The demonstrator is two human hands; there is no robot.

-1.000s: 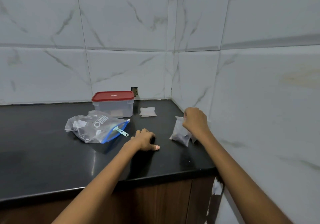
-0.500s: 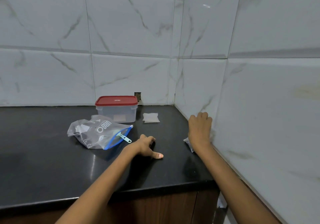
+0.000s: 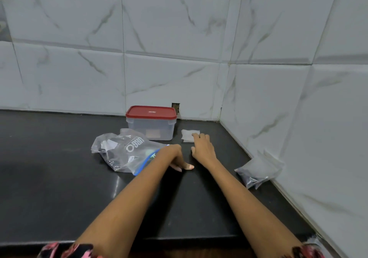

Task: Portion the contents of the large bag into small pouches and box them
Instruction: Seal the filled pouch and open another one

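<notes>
A large clear bag (image 3: 123,150) with a blue zip edge and dark contents lies on the black counter (image 3: 59,178). Behind it stands a clear box with a red lid (image 3: 151,122), lid on. A small stack of empty white pouches (image 3: 188,134) lies right of the box. My right hand (image 3: 203,148) rests flat with its fingertips on the edge of that stack, fingers apart. My left hand (image 3: 179,160) lies on the counter beside the bag's zip end, fingers loosely curled, holding nothing. Filled pouches (image 3: 258,170) with dark contents lean against the right wall.
White marble-look tiled walls (image 3: 298,118) close the counter at the back and on the right, forming a corner. The counter's front edge (image 3: 179,239) runs below my forearms. A small dark hole (image 3: 175,107) sits in the back wall behind the box.
My right hand let go of the filled pouch by the right wall and moved left and forward onto the empty pouches. My left hand stayed by the bag.
</notes>
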